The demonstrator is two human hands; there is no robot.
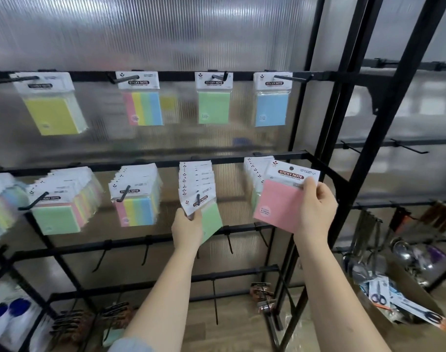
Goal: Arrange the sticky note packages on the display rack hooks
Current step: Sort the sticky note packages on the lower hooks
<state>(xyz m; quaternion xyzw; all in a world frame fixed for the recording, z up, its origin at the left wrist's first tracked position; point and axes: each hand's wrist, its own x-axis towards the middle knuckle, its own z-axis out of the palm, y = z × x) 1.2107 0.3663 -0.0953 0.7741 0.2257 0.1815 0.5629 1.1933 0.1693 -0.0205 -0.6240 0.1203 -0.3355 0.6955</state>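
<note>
left hand (187, 231) raised gripping, right hand (315, 207) pinching

Single head-worn wide-angle view, facing forward and slightly down, close to display rack (242, 158)

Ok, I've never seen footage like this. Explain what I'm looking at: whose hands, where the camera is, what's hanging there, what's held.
There is no machine here. A person wears one camera on the head, looking forward and down at both bare hands. In front stands a black display rack whose hooks carry sticky note packages. The right hand pinches a pink package near its header card, in front of the rightmost stack on the middle row. The left hand grips the front green package on the neighbouring hook. A box of scissors sits at lower right.
</note>
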